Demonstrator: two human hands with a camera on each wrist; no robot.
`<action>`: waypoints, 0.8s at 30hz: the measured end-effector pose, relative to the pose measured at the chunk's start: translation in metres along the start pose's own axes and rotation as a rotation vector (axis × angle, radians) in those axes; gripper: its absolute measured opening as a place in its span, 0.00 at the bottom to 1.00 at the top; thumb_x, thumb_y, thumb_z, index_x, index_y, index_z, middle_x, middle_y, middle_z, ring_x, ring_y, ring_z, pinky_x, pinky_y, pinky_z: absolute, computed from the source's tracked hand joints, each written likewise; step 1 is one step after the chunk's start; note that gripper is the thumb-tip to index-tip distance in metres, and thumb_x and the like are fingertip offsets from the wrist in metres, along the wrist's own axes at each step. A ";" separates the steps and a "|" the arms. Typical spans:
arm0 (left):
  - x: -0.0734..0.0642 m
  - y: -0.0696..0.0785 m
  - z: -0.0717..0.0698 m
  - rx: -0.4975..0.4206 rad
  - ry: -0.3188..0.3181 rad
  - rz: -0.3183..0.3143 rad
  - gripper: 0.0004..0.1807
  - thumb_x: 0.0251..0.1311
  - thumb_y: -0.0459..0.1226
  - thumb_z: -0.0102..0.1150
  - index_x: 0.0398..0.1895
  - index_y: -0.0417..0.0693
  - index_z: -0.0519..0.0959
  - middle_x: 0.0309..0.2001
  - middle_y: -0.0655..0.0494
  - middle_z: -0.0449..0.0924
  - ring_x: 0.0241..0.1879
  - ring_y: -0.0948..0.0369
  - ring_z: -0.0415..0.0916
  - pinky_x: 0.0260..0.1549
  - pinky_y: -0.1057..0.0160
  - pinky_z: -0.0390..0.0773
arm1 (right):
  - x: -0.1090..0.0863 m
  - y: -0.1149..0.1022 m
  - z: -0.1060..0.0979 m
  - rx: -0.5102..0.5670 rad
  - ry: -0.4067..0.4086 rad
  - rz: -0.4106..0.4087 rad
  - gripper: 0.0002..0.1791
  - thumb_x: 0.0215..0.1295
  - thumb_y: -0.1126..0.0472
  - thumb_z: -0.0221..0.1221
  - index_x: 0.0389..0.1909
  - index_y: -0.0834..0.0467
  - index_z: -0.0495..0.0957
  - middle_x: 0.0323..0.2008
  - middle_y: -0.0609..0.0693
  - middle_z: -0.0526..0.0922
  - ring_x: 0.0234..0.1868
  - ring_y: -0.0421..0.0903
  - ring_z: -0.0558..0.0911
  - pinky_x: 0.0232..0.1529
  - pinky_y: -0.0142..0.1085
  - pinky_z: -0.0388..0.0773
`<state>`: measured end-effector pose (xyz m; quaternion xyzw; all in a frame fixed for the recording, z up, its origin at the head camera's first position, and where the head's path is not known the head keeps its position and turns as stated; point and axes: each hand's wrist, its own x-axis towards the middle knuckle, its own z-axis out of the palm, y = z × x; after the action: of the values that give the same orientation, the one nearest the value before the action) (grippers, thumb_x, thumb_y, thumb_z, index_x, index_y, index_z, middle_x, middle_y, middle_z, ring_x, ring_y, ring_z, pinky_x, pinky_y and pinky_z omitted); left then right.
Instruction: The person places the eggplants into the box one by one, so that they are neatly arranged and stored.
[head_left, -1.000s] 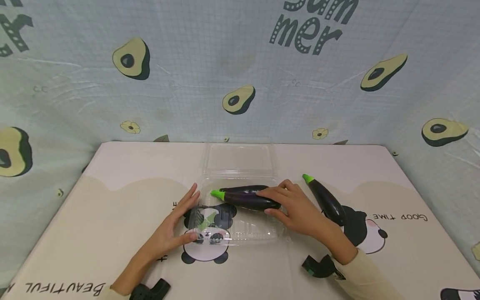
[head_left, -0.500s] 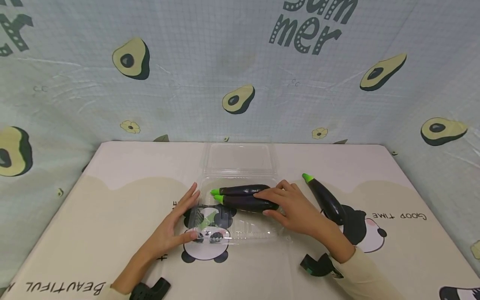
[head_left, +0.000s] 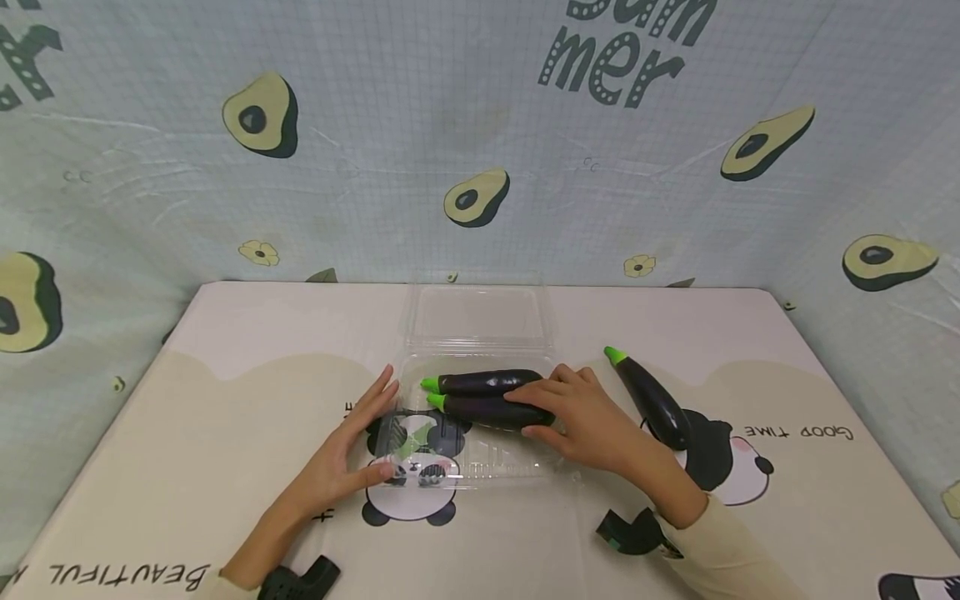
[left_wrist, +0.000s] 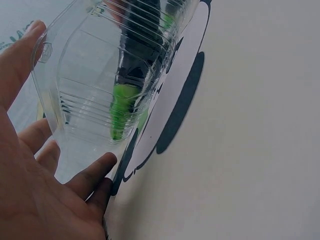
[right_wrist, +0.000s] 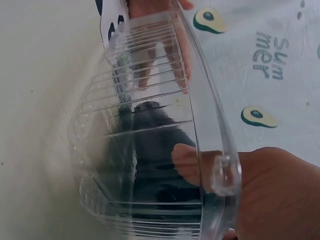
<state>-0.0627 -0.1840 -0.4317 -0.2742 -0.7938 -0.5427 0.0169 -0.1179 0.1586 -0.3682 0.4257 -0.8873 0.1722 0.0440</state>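
Note:
A clear plastic clamshell container [head_left: 498, 468] lies with its lid [head_left: 480, 317] folded back. Two dark eggplants with green tips lie side by side in its base. My right hand [head_left: 588, 425] grips the nearer eggplant [head_left: 480, 410] by its thick right end, thumb on the near side and fingers over the top. Behind it lies the farther eggplant [head_left: 480, 382], its right end partly covered by my fingers. My left hand [head_left: 348, 454] steadies the container's left side, thumb and fingers spread along the rim. Through the clear wall, the left wrist view shows a green eggplant tip [left_wrist: 124, 107].
A third eggplant [head_left: 652, 400] lies slantwise on the table right of the container, beyond my right wrist. The tablecloth [head_left: 247, 433] carries panda prints and lettering. An avocado-print curtain [head_left: 375, 208] stands behind the table's far edge. Black wrist devices [head_left: 633, 532] sit by both sleeves.
The nearer eggplant has shifted slightly toward me, held by my right hand, and more of the farther eggplant and its green tip shows. My left hand has stayed in place.

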 end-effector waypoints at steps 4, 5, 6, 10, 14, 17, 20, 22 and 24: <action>0.000 -0.001 0.000 -0.010 -0.002 0.004 0.48 0.47 0.30 0.65 0.73 0.40 0.54 0.76 0.51 0.39 0.68 0.46 0.56 0.65 0.70 0.43 | 0.002 -0.002 0.001 -0.010 0.004 -0.003 0.25 0.58 0.51 0.66 0.58 0.46 0.77 0.51 0.40 0.81 0.40 0.40 0.69 0.37 0.38 0.59; 0.000 -0.001 0.000 -0.010 -0.003 0.003 0.48 0.47 0.30 0.65 0.73 0.40 0.54 0.76 0.51 0.39 0.68 0.46 0.57 0.65 0.70 0.43 | 0.002 -0.002 0.002 -0.010 0.007 -0.006 0.25 0.58 0.50 0.66 0.58 0.46 0.77 0.51 0.40 0.81 0.41 0.40 0.69 0.37 0.39 0.59; 0.000 -0.001 0.000 -0.009 -0.003 0.004 0.48 0.47 0.30 0.65 0.73 0.40 0.54 0.76 0.51 0.39 0.68 0.46 0.57 0.65 0.70 0.43 | 0.003 -0.002 0.002 -0.009 0.012 -0.008 0.25 0.58 0.50 0.66 0.57 0.46 0.77 0.51 0.40 0.81 0.41 0.40 0.69 0.38 0.39 0.59; 0.000 0.000 0.000 -0.005 -0.003 0.003 0.48 0.47 0.31 0.65 0.74 0.41 0.54 0.76 0.52 0.38 0.68 0.45 0.58 0.65 0.70 0.43 | 0.004 -0.002 0.004 -0.005 0.024 -0.021 0.25 0.58 0.51 0.67 0.57 0.46 0.77 0.51 0.40 0.81 0.43 0.41 0.70 0.39 0.40 0.60; 0.000 0.001 0.000 -0.003 -0.001 0.002 0.48 0.47 0.31 0.65 0.73 0.40 0.54 0.76 0.51 0.38 0.68 0.46 0.58 0.65 0.70 0.43 | 0.006 -0.003 0.004 -0.016 0.020 -0.024 0.25 0.58 0.51 0.67 0.58 0.46 0.77 0.51 0.41 0.81 0.43 0.42 0.71 0.39 0.40 0.61; 0.000 0.000 0.000 -0.001 0.000 0.007 0.48 0.47 0.31 0.65 0.73 0.40 0.54 0.76 0.51 0.39 0.68 0.47 0.58 0.65 0.70 0.44 | 0.006 -0.004 0.004 -0.028 0.013 -0.023 0.26 0.58 0.51 0.66 0.58 0.46 0.76 0.52 0.41 0.80 0.44 0.42 0.71 0.40 0.40 0.62; 0.000 0.000 0.000 -0.006 -0.001 0.014 0.48 0.47 0.30 0.65 0.73 0.39 0.54 0.76 0.50 0.39 0.67 0.46 0.59 0.65 0.70 0.44 | 0.007 -0.005 0.004 -0.042 0.019 -0.032 0.26 0.58 0.52 0.67 0.58 0.47 0.76 0.52 0.42 0.80 0.44 0.43 0.72 0.40 0.41 0.62; 0.000 -0.001 0.000 -0.012 -0.003 0.017 0.48 0.47 0.30 0.65 0.73 0.39 0.54 0.76 0.50 0.39 0.67 0.45 0.59 0.65 0.70 0.44 | 0.007 -0.005 0.005 -0.057 0.024 -0.039 0.26 0.58 0.53 0.67 0.58 0.47 0.77 0.53 0.43 0.79 0.46 0.44 0.73 0.40 0.42 0.63; 0.000 0.000 0.000 -0.011 -0.005 0.016 0.48 0.47 0.30 0.65 0.73 0.39 0.54 0.76 0.50 0.38 0.67 0.45 0.59 0.65 0.70 0.44 | 0.008 -0.005 0.005 -0.072 0.026 -0.042 0.26 0.58 0.53 0.67 0.58 0.48 0.77 0.53 0.44 0.78 0.47 0.45 0.73 0.40 0.42 0.64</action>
<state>-0.0632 -0.1841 -0.4318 -0.2820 -0.7884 -0.5464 0.0179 -0.1183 0.1481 -0.3702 0.4400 -0.8831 0.1445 0.0744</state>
